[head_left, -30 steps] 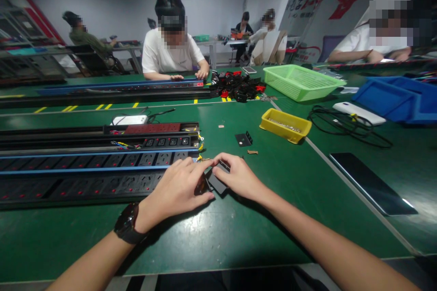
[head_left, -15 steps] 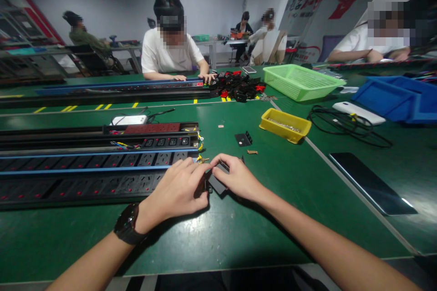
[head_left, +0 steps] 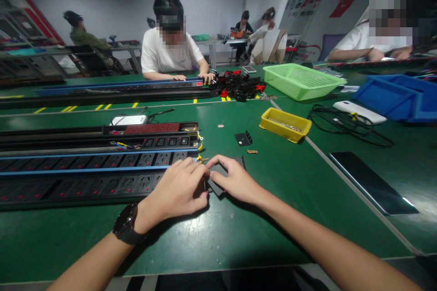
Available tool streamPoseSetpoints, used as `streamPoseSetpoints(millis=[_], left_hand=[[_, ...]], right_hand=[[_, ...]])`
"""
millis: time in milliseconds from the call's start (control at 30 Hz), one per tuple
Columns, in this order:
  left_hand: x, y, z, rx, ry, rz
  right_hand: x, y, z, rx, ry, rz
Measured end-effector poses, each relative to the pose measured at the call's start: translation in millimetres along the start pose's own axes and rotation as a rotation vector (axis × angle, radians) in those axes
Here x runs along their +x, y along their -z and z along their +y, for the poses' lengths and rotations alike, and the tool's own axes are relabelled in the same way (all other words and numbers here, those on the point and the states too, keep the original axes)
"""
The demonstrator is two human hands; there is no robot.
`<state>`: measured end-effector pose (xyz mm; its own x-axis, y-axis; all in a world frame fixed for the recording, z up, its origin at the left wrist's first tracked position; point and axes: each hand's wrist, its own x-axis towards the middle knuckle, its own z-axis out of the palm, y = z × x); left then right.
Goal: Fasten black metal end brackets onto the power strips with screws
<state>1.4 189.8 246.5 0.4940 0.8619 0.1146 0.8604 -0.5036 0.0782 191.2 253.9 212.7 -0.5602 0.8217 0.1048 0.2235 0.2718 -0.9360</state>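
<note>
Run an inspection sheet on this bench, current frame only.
Surface: green bench top, scuffed, with a pale seam line on the right.
Job's things: black end plate at the end of the power strips, which lie side by side.
Clutter: yellow tray, black bracket, brass screw, dark phone, green basket, blue bins, pile of black and red parts.
Grippers: left hand and right hand both pinch the plate; watch on the left wrist.
Cables: black cable looped by a white device; yellow-tipped wires at the strip ends.
Surroundings: co-worker in white shirt opposite; more people seated at benches behind.
</note>
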Motion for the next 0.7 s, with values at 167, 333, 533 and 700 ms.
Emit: streamPoseSetpoints(millis=[167, 333, 533, 700], left_hand=[[2, 1, -1, -0.012, 0.022, -0.004], [2, 2, -1, -0.036, 0.034, 0.005], [0, 1, -2, -0.048, 0.031, 0.026], [0, 2, -2, -0.049, 0.028, 0.026]], right_hand=[[-1, 1, -3, 0.005, 0.000, -0.005], [2, 9, -3, -0.056, 0.010, 0.065], [5, 22, 1, -0.156, -0.014, 0.121], [2, 22, -3, -0.259, -0.009, -0.005]])
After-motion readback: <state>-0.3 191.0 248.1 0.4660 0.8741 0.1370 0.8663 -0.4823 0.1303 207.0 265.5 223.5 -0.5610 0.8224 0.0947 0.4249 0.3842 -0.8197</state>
